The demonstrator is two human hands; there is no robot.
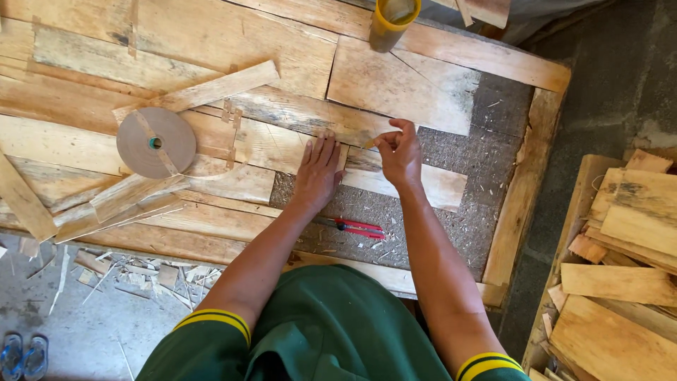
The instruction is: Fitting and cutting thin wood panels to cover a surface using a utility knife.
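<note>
Your right hand [400, 152] pinches a small pale strip [371, 142] between thumb and fingers, its free end poking left toward your left hand [319, 171]. That hand lies flat, fingers spread and pointing away from you, pressing down on a veneer sheet [416, 185]. The two hands sit just beside each other, with the strip's tip in the gap between them, so the left hand is the nearer one to that loose end. The sheet's long axis runs left to right across the bench, under both hands.

Near your wrists, on your side, a red cutter [360, 228] lies on the rough board [486, 148], its length also roughly left to right. Further left rests a brown tape roll [156, 142], lying flat on the veneers. A yellow cup [392, 21] stands at the far edge. To your right, well apart, offcuts [627, 254] are stacked. Down left, blue sandals [23, 355] sit on the floor.
</note>
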